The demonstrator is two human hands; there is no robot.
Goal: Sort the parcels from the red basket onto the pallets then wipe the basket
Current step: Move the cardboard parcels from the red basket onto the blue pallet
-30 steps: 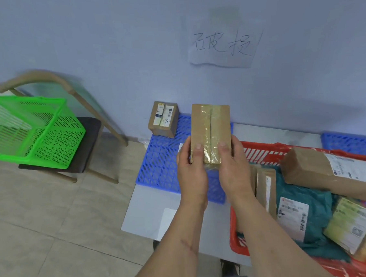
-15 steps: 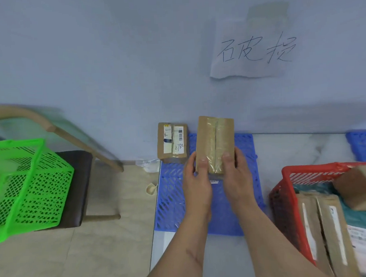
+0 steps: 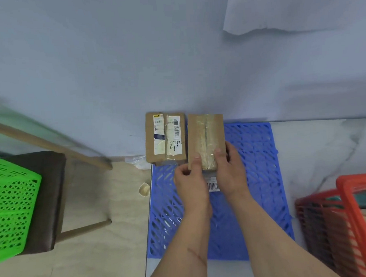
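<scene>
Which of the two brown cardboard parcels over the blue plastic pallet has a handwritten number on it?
The unheld brown cardboard parcel on the left, marked 8732; the taped brown parcel in both hands shows none.

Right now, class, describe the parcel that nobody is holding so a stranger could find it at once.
Find the blue pallet against the wall. At its far left corner stands a brown parcel. Unlike the plain taped parcel beside it, held by both hands, it bears white labels and handwritten digits.
</scene>
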